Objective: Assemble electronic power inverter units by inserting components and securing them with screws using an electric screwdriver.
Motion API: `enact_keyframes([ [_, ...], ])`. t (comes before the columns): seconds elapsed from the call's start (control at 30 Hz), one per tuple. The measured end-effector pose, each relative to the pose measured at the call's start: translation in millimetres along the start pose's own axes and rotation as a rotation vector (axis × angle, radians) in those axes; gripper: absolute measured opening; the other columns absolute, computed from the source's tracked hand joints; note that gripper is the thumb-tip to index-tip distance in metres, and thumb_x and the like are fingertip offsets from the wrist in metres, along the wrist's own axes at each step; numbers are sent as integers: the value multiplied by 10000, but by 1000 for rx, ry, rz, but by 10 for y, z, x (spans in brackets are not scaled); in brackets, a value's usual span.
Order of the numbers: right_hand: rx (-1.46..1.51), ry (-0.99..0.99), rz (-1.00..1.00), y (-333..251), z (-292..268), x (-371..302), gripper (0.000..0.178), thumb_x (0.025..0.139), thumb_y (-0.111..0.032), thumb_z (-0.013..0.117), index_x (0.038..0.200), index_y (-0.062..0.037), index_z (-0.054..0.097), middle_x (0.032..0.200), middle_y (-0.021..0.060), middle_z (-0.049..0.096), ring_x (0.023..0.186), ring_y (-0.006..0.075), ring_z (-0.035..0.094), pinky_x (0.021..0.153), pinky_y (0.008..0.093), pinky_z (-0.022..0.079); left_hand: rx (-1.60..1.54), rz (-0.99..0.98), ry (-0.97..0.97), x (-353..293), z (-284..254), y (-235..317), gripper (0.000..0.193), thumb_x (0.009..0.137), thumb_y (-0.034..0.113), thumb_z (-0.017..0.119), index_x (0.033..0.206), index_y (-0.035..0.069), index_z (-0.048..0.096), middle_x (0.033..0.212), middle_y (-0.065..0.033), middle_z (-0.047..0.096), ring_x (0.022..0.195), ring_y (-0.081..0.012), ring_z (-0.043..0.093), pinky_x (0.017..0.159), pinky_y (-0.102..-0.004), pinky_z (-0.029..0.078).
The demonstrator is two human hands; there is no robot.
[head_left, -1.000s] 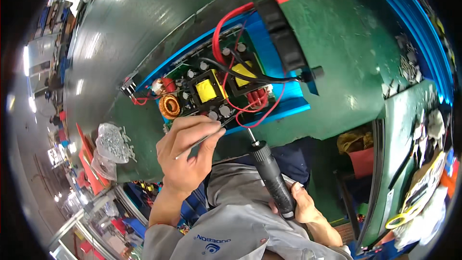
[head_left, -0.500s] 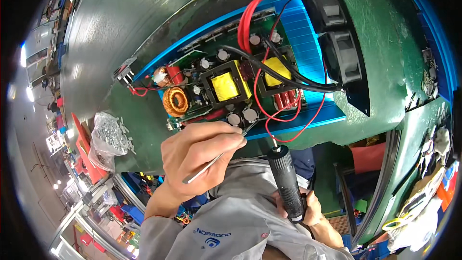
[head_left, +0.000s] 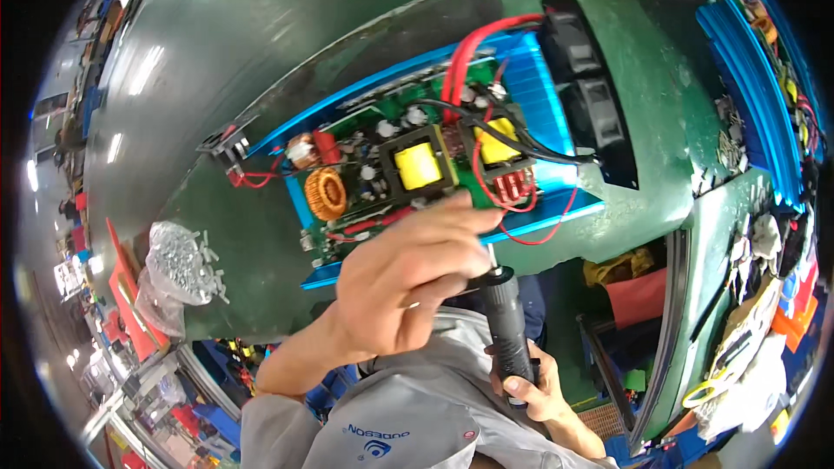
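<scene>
My left hand [head_left: 404,274] hovers over the near edge of an open blue metal case [head_left: 549,91], its fingers by the screwdriver's tip. It is closed on slim metal tweezers [head_left: 414,305], mostly hidden by the fingers and blurred. My right hand [head_left: 540,389] grips the lower end of a black electric screwdriver [head_left: 506,317], its bit pointing up at the case's near wall. Inside the case lies a circuit board with yellow-wrapped transformers [head_left: 418,165], a copper coil [head_left: 326,194] and capacitors. Red wires [head_left: 469,48] and black cables run to the black fan panel [head_left: 599,108].
A clear plastic bag [head_left: 178,265] of small metal parts lies at the left, beside a red-orange sheet [head_left: 130,304]. Another blue case [head_left: 751,95] stands at the right, near loose screws [head_left: 734,135]. The bench edge bends past a cutout on the right.
My left hand has moved right and slightly down, closer to the screwdriver's tip. The view has shifted, bringing more of the right-hand blue case into sight.
</scene>
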State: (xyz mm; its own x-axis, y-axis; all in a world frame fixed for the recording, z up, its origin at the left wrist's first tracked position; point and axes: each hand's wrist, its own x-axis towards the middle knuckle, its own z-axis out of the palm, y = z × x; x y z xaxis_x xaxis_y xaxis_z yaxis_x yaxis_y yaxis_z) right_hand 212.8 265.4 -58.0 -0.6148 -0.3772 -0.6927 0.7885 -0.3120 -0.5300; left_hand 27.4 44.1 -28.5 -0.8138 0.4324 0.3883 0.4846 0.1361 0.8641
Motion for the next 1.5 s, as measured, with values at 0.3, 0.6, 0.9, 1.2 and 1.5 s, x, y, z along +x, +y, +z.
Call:
enact_keyframes([
  [0.3,-129,60,33,-67,-88,80,662,793,-391,777,1253,41,577,858,70,653,748,131,599,694,278,483,-49,55,-167,140,4,-102,246,866,74,732,1093,19,657,894,-160,689,940,-383,723,1010,-575,536],
  [0.6,-267,7,-59,-15,-98,77,561,841,-278,758,1279,19,570,924,50,657,838,126,606,778,285,486,767,-67,-75,64,-110,237,334,713,168,858,1029,96,775,829,-25,547,672,-202,549,537,-330,441],
  [0.9,93,15,-50,160,-6,91,985,936,-811,306,1336,61,529,917,102,675,710,150,633,651,281,506,988,-51,-257,54,16,237,340,737,103,808,1060,29,730,815,-43,512,705,-221,560,520,-349,438],
  [1.2,215,-57,69,134,-141,201,940,968,-750,332,1379,82,483,839,101,651,664,180,625,631,294,503,902,-112,-224,5,-83,179,301,750,172,790,1025,79,706,865,-27,530,761,-188,586,558,-331,470],
  [1.5,-23,397,-385,652,-203,169,846,1020,-696,254,1388,22,509,725,51,585,556,124,534,512,247,420,674,-557,476,-1106,-848,446,197,868,30,761,1063,30,736,927,-98,671,745,-175,656,630,-290,518],
])
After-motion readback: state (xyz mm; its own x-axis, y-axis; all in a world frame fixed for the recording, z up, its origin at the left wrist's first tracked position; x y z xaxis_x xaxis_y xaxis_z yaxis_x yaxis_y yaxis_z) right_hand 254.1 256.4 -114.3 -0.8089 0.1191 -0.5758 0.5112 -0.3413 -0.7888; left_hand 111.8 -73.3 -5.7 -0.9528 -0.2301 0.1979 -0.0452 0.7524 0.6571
